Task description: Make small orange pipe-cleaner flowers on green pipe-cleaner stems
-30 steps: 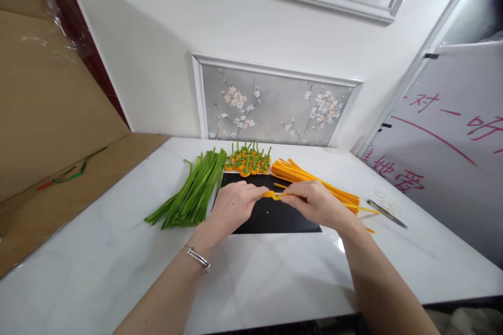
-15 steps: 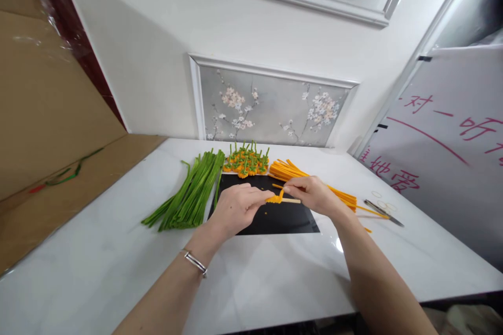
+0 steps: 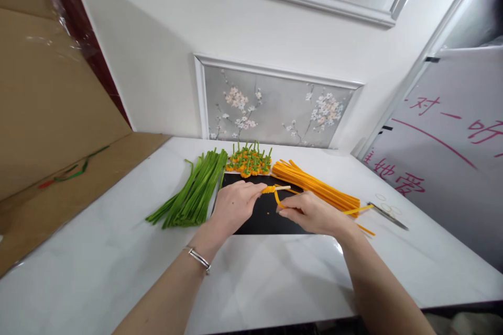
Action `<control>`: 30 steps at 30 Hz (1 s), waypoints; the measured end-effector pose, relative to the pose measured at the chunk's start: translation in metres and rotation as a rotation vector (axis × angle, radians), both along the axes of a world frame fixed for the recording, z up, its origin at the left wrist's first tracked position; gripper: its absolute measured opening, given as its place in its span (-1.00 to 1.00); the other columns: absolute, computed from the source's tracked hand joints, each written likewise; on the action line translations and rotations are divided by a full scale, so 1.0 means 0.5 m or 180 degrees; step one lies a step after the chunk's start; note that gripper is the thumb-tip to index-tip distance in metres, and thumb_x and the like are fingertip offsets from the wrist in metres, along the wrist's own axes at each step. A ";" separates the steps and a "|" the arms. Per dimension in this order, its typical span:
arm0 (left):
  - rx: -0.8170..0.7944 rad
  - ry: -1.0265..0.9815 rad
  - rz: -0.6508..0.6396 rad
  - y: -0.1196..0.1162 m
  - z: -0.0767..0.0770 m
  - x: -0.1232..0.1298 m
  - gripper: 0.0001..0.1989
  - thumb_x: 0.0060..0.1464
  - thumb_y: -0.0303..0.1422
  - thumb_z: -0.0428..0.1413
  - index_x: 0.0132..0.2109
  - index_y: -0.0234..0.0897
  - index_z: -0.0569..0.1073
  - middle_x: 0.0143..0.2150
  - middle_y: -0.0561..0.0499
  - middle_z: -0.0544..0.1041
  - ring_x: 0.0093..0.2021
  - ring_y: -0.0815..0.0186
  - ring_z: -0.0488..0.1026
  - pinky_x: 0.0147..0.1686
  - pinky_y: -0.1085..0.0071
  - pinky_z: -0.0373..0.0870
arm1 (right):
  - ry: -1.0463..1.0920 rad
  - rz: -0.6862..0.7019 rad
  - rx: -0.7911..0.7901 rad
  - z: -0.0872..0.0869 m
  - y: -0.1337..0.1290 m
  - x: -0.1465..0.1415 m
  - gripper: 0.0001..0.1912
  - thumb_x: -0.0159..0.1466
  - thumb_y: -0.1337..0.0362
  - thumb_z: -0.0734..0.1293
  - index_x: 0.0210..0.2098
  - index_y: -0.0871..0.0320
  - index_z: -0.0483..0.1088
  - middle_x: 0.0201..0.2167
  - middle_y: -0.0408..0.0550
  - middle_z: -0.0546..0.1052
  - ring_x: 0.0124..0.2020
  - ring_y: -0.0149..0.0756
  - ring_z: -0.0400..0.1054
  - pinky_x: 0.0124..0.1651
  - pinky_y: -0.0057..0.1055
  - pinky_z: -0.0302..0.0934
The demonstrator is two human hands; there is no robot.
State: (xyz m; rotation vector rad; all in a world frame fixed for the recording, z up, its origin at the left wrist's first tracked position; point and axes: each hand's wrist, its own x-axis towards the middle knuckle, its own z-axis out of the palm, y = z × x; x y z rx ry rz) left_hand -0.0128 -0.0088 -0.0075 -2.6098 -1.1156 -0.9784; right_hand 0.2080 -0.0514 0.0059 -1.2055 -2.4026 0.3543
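My left hand (image 3: 239, 202) is closed on a thin pale wooden stick (image 3: 283, 187), its free end pointing right. An orange pipe cleaner (image 3: 269, 189) is coiled round the stick beside my fingertips. My right hand (image 3: 306, 211) pinches the loose length of that pipe cleaner just below the stick, and its tail emerges on the right side of the hand. Both hands are over a black mat (image 3: 255, 222). Behind them stand several small orange pumpkin-like shapes (image 3: 251, 162) with green upright stems.
A bundle of green pipe cleaners (image 3: 192, 193) lies left of the mat. Orange pipe cleaners (image 3: 318, 186) lie to the right. Farther right are tweezers-like metal tool (image 3: 389, 215) and several thin rings (image 3: 387, 207) on the white marbled table (image 3: 255, 282). Cardboard (image 3: 58, 188) stands at left.
My right hand has swung from above the stick to below it, carrying the pipe cleaner's loose length down. The stick's free end has tipped upward. The view has shifted slightly.
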 end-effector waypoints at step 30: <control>-0.0060 0.0383 -0.0706 -0.007 0.009 0.006 -0.70 0.16 -0.54 0.04 -0.06 -0.15 0.55 -0.32 0.09 0.64 -0.36 0.32 0.46 -0.37 0.44 0.31 | 0.0795 -0.0562 0.0317 -0.013 0.041 0.033 -0.74 0.33 0.17 0.24 -0.39 0.09 0.49 -0.44 -0.11 0.55 -0.42 -0.29 0.40 -0.31 -0.37 0.26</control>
